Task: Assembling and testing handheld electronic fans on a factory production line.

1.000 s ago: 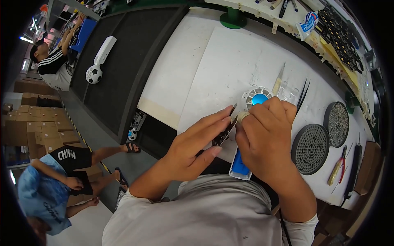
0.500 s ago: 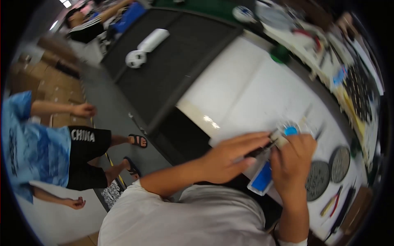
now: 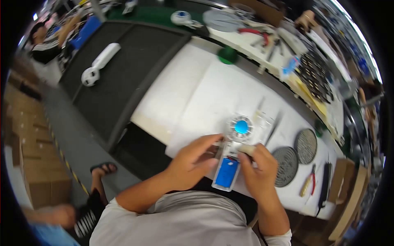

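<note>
In front of me on the white worktop lies a clear and white fan-shaped housing [image 3: 232,148], with a round head bearing a blue disc [image 3: 241,127] and a handle holding a blue rectangular block [image 3: 227,172]. At the housing's left side is my left hand [image 3: 191,160], thumb and forefinger apart, fingertips close to its edge. My right hand [image 3: 260,166] is closed with bent fingers at the right side, by the joint between head and handle. A pale cover [image 3: 247,149] sits on one of its fingertips. Whatever those fingers pinch is hidden.
Two round grey textured discs [image 3: 285,167] lie right of my right hand, with red-and-yellow-handled pliers [image 3: 310,183] beyond. A black mat [image 3: 123,65] at far left bears a white fan-shaped part [image 3: 98,63]. A cluttered shelf [image 3: 262,45] runs behind. Another person's foot [image 3: 104,169] shows at left.
The view has swung right, so the worktop sits further left. My left hand has drawn back from the housing's middle, uncovering the blue block. The person at left has slid toward the lower edge.
</note>
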The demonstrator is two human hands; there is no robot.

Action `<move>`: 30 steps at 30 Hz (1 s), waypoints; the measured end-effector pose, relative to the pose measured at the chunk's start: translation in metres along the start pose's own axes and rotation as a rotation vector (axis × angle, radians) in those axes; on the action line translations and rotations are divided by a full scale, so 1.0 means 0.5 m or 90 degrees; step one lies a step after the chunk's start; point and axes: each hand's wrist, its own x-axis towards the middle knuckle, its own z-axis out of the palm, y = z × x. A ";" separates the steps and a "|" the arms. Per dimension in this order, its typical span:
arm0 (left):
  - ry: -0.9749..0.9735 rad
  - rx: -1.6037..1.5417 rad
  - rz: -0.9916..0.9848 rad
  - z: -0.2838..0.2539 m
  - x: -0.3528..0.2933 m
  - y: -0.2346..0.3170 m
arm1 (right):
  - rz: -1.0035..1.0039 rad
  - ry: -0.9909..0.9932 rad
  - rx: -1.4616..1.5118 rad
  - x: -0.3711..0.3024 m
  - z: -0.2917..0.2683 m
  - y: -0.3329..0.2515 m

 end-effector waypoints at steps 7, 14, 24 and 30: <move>-0.040 0.068 0.039 0.033 0.002 -0.010 | -0.071 0.059 -0.076 -0.024 0.000 0.024; -0.058 0.116 0.076 0.043 0.004 -0.006 | -0.118 0.081 -0.094 -0.025 0.003 0.034; -0.083 0.143 0.095 0.040 0.013 -0.004 | -0.114 0.125 0.008 -0.028 0.013 0.048; -0.095 0.229 0.131 0.038 0.022 0.002 | -0.092 0.103 0.056 -0.030 0.005 0.051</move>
